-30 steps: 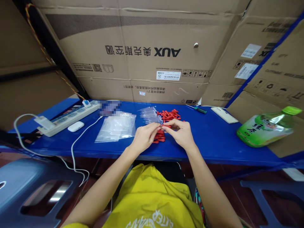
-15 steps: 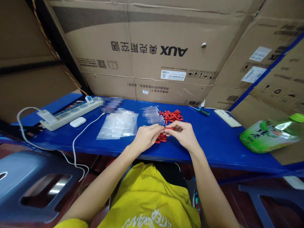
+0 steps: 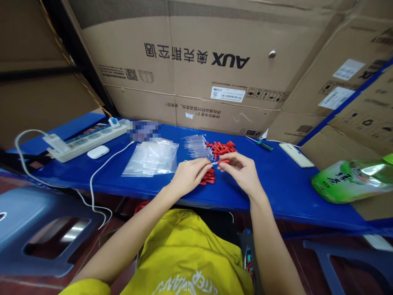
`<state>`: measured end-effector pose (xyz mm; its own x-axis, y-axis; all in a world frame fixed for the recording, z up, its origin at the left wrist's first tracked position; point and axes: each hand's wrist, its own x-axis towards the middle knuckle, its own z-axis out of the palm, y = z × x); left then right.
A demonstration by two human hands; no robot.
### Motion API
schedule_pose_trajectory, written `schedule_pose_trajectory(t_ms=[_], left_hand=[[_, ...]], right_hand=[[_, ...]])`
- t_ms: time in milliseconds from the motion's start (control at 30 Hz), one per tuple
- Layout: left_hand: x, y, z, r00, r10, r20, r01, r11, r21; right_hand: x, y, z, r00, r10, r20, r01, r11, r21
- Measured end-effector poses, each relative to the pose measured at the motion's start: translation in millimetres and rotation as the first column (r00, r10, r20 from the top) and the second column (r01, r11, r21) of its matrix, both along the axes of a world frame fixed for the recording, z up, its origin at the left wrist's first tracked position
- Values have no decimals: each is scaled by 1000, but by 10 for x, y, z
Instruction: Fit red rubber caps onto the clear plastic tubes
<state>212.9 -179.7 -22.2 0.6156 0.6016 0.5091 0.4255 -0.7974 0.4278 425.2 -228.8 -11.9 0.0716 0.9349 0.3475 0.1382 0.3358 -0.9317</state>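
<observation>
My left hand (image 3: pixel 190 174) is closed in a pinch on a thin clear-and-metallic rod (image 3: pixel 214 163), of which only a short end shows. My right hand (image 3: pixel 244 171) pinches a small red handle (image 3: pixel 223 162) in line with that rod; whether the two are joined I cannot tell. Just beyond my fingers lies a row of thin clear rods (image 3: pixel 198 146), with a heap of loose red handles (image 3: pixel 219 148) to its right. Several more red handles (image 3: pixel 209 177) lie together under and in front of my hands.
Clear plastic bags (image 3: pixel 150 157) lie left of the rods on the blue table (image 3: pixel 276 188). Farther left are a power strip (image 3: pixel 92 141), white cable and white case (image 3: pixel 98 152). A screwdriver (image 3: pixel 264 145), phone (image 3: pixel 296 155) and green bottle (image 3: pixel 346 180) lie right. Cardboard (image 3: pixel 184 24) stands behind.
My right hand has shifted slightly right, and its fingers have moved back along the red handle. More of the handle and a short stretch of rod now show between my hands.
</observation>
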Motion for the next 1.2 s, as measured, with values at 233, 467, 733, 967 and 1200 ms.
schedule_pose_trajectory(t_ms=[233, 467, 733, 967, 1200], left_hand=[[-5, 8, -16, 1000, -24, 5, 24, 1000, -3], [-12, 38, -44, 991, -124, 41, 124, 992, -3], [-33, 53, -57, 978, -195, 71, 195, 981, 1], [-40, 53, -78, 975, -210, 77, 212, 977, -14], [-40, 51, -67, 980, -193, 50, 194, 981, -16]], right_hand=[[-2, -13, 42, 998, 40, -55, -43, 997, -61], [-7, -32, 62, 991, 62, -118, -69, 996, -61], [-26, -58, 51, 982, 96, -161, -107, 993, -58], [-37, -50, 28, 981, 118, -157, -130, 989, -68], [-60, -40, 23, 979, 128, -156, -140, 988, -68]])
